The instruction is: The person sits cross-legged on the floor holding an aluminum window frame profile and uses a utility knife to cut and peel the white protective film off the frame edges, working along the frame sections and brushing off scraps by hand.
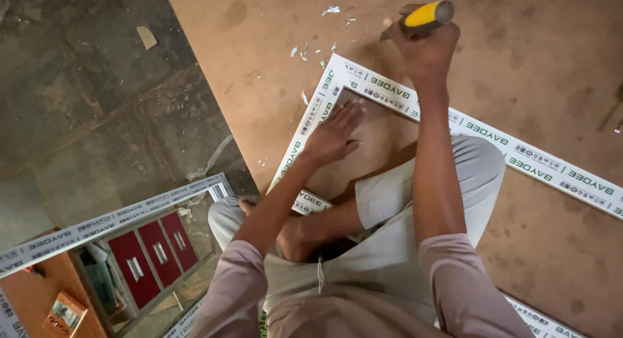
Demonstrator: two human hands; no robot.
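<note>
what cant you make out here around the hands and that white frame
Head view only:
- Tool: its working end is hidden behind the right hand.
- White frame: the near side is covered by the person's legs; the far end is cut off by the right edge.
- Left hand: its palm side is hidden.

Frame corner lies on board, far centre; shavings just beyond it. L hand on frame's left bar, R hand w/ tool right of corner.
</note>
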